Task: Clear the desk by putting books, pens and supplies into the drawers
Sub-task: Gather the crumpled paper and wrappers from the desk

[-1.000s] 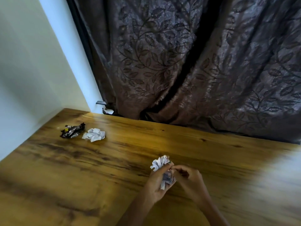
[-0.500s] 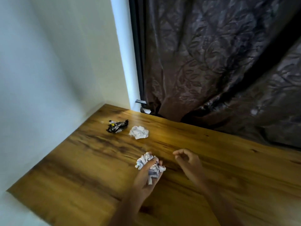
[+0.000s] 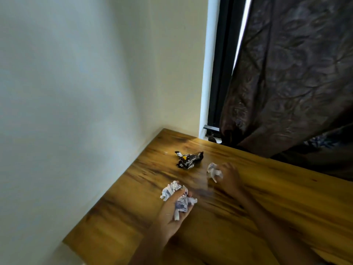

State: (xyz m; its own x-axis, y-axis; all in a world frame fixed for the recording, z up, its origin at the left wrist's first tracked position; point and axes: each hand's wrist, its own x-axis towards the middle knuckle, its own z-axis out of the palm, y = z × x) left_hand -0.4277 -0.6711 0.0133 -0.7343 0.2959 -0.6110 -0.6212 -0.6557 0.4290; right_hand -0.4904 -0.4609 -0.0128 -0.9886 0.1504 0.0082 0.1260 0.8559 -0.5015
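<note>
My left hand is closed on a crumpled wad of white and blue printed paper, held just above the wooden desk. Further back, my right hand reaches a second crumpled white paper ball; its fingers curl against the ball, and motion blur hides whether they grip it. A crumpled black wrapper with a yellow spot lies on the desk near the far left corner, apart from both hands.
A pale wall runs along the desk's left edge. A dark patterned curtain hangs behind the desk's far edge, beside a black window frame.
My right hand left the wad in my left hand and reached forward to the white paper ball near the wrapper. The view swung left toward the wall.
</note>
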